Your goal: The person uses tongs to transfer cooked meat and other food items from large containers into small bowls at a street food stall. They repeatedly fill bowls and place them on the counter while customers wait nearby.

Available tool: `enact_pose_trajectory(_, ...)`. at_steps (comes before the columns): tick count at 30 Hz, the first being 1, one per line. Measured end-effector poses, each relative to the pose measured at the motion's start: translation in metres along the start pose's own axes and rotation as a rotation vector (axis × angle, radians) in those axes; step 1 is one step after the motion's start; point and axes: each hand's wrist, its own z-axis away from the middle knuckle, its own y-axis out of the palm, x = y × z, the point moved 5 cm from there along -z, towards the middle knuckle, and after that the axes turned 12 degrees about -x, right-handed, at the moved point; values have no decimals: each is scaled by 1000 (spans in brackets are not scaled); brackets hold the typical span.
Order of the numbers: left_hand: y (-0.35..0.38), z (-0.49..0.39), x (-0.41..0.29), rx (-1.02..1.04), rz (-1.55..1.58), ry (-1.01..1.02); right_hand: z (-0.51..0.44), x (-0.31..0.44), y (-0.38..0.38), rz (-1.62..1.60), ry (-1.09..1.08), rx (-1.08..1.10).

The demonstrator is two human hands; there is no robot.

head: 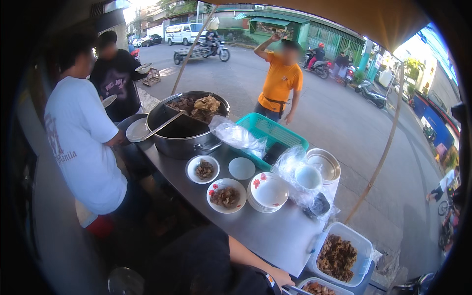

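Note:
At the bottom edge, my left hand (282, 277) grips a metal utensil (299, 290), partly cut off by the frame. Beneath the utensil is a clear plastic tub of chopped meat (319, 288). A larger plastic tub (363, 258) beside it contains browned meat pieces (337, 256). My right hand is out of view. On the metal table (273, 241) stand a stack of flower-patterned bowls (270, 190), a flowered bowl with meat (226, 196) and a plain white bowl with meat (202, 169).
A large divided pot (184, 145) holds meat and a ladle (164, 125). Behind the bowls are a teal plastic basket (287, 134) and plastic bags (239, 138). A person in white (84, 147) stands left, another in black (114, 81) behind, and one in orange (282, 83) across the table.

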Motion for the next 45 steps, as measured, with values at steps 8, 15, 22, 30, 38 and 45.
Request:
enact_pose_trajectory(8, 2, 14, -11, -296, -289, 34, -2, -8, 19, 44, 2, 24)
enact_pose_trajectory(15, 12, -7, -2, -366, -421, 45, -4, -14, 31, 71, 2, 47)
enact_pose_trajectory(22, -13, 6, -29, -240, -370, 76, -6, -15, 37, 91, -5, 61)
enact_pose_trajectory(30, -27, 10, -40, -125, -239, 13, -10, -13, 36, 101, -23, 59)
enact_pose_trajectory(38, 26, -18, 2, 382, 876, -494, -13, -17, 33, 108, -22, 45)
enact_pose_trajectory(45, 7, 6, 2, 425, 1081, -618, -15, -16, 22, 102, -35, 28)
